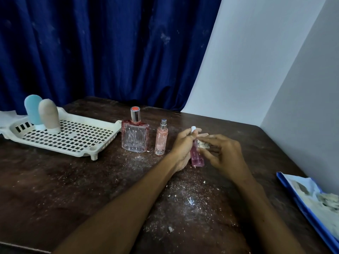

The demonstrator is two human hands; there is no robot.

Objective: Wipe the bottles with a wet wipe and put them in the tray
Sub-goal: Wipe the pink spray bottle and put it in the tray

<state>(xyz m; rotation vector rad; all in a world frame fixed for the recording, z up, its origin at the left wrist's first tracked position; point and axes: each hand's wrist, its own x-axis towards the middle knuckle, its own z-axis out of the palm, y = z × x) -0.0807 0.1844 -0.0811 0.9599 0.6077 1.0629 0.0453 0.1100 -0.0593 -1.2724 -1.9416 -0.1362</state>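
My left hand grips a slim pink bottle with a white cap near its top and holds it upright just above the table. My right hand pinches a crumpled whitish wet wipe against the bottle's right side. Left of them stand a small peach spray bottle and a large flat clear bottle with a red-topped cap. The white slotted tray at the left holds a blue bottle and a beige bottle, both upright at its far left corner.
The dark wooden table is strewn with white crumbs and dust in the middle. A blue-edged packet with used wipes lies at the right edge. A blue curtain hangs behind, a white wall at the right. White cloth lies behind the tray.
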